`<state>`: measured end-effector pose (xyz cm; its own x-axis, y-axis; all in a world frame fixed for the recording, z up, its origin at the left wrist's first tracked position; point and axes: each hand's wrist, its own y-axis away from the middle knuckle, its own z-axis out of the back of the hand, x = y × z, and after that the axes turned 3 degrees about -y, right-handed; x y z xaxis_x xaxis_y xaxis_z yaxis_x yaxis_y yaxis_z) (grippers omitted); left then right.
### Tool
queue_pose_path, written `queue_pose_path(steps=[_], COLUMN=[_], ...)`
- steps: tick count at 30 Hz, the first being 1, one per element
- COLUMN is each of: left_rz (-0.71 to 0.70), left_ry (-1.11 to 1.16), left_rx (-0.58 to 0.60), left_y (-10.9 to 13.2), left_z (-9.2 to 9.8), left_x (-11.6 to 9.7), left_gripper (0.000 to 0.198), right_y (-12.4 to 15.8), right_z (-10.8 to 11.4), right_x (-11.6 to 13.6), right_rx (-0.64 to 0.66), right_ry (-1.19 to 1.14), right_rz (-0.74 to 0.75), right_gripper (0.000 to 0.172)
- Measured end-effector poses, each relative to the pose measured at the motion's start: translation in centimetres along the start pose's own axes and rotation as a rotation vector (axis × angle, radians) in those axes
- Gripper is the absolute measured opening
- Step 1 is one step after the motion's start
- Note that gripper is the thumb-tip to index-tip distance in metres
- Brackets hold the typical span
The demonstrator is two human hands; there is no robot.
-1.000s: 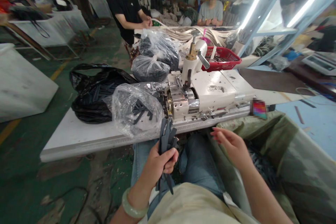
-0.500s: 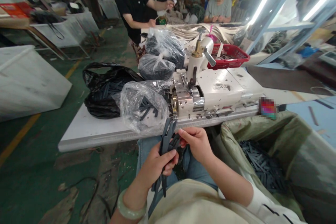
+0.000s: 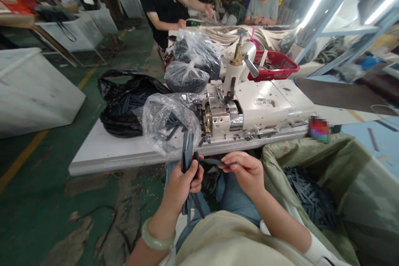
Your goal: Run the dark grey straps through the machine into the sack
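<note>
Left-hand grip [image 3: 183, 183] clamps a bundle of dark strips [image 3: 188, 162] below the bench's near edge while the right hand [image 3: 246, 170] pinches one strip [image 3: 215, 161] free, probably needing careful feeding into the machine [image 3: 237, 112].

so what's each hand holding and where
Left hand grips a bundle of dark grey flat strips around its middle; right hand pinches one end of a single dark strip.

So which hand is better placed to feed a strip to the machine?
Probably the right hand: it pinches a single strip just below the machine. The left hand is full, its grip shut on the bundle.
</note>
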<state>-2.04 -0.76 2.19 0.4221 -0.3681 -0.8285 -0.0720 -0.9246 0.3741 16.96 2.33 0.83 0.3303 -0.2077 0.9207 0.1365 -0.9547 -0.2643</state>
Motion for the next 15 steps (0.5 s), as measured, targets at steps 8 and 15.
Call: queue_pose_path(steps=[8,15], left_rz=[-0.152,-0.340], left_ry=[-0.208,-0.534], left_rx=[-0.200,-0.325], left_y=[-0.5,-0.7], left_z=[0.3,0.5], left_x=[0.5,0.1], left_gripper=[0.039,0.032], right_y=[2.7,2.5], right_z=[0.9,0.7], right_x=[-0.1,-0.6], right_rx=[0.550,0.507], right_ry=[0.215,-0.049], right_rz=[0.122,-0.208], right_gripper=[0.025,0.031])
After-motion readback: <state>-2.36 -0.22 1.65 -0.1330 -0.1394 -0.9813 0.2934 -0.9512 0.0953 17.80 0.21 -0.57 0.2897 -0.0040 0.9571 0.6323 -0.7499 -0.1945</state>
